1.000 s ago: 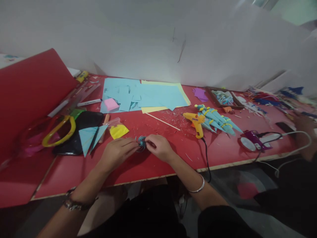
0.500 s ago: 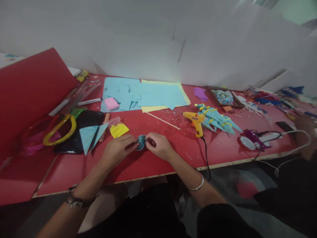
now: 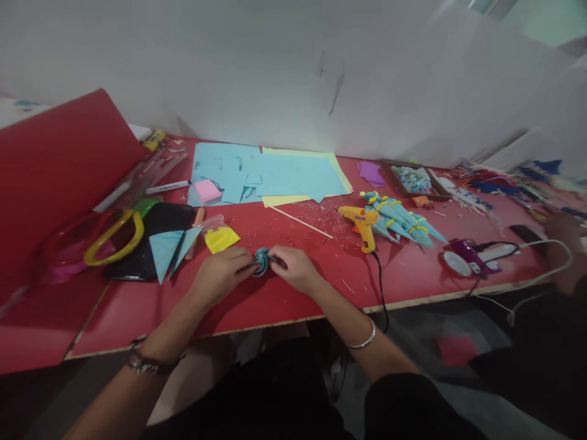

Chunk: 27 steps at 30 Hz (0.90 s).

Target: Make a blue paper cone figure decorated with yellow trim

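Between my two hands is a small blue rolled paper coil [image 3: 261, 261], swirled like a rosette, just over the red table [image 3: 275, 299]. My left hand [image 3: 224, 272] pinches its left side with thumb and fingers. On the other side my right hand [image 3: 296, 267] grips its right edge, fingertips curled together. The fingers cover part of the coil's rim. Just beyond the left hand lies a yellow packet [image 3: 222, 239]. Folded blue paper triangles [image 3: 166, 249] lie farther left, near a black flat object [image 3: 151, 244].
A yellow glue gun [image 3: 362, 225] lies right of my hands, its black cord hanging over the table edge. Behind it are blue paper cones [image 3: 401, 217] with yellow trim. Blue sheets [image 3: 298, 174] lie along the wall. Yellow-handled scissors [image 3: 114, 238] are at left. Another person's arm [image 3: 566, 244] shows far right.
Both hands stay in nearly the same place, still holding the blue coil. Its swirl looks slightly turned, and the view has shifted a little.
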Each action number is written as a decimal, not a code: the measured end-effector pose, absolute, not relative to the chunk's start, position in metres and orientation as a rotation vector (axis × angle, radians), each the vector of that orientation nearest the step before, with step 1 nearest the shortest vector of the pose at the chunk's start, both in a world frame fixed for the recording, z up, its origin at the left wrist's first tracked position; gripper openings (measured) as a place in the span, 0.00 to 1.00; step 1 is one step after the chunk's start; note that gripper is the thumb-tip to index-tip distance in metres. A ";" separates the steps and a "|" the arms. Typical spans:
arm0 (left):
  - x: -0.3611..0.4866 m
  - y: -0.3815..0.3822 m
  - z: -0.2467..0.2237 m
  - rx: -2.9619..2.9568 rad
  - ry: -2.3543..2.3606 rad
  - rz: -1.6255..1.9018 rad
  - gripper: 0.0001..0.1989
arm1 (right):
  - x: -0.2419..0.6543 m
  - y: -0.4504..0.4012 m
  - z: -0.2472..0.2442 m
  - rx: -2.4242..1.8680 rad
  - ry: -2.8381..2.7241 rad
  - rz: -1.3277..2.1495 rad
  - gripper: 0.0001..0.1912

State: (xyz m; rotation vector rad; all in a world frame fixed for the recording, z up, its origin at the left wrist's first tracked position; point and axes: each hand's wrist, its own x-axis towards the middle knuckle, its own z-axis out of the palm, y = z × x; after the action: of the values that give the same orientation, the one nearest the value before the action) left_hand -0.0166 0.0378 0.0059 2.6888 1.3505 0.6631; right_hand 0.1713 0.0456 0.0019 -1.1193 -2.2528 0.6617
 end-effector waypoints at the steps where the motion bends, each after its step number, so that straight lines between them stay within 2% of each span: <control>1: -0.017 0.038 0.006 2.698 1.338 0.673 0.18 | 0.171 0.046 0.001 -1.095 -2.266 0.626 0.05; 16: -0.020 0.037 0.008 2.891 1.255 0.926 0.15 | 0.172 0.045 -0.004 -0.895 -2.407 -0.184 0.16; 27: -0.019 0.037 0.005 2.891 1.226 0.875 0.16 | 0.168 0.043 -0.003 -0.916 -2.267 -0.171 0.12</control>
State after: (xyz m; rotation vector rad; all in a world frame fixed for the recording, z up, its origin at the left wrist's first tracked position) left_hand -0.0193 0.0374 0.0050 2.8906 1.2261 0.8747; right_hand 0.1681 0.0432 -0.0033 -0.9163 -2.2675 -0.1713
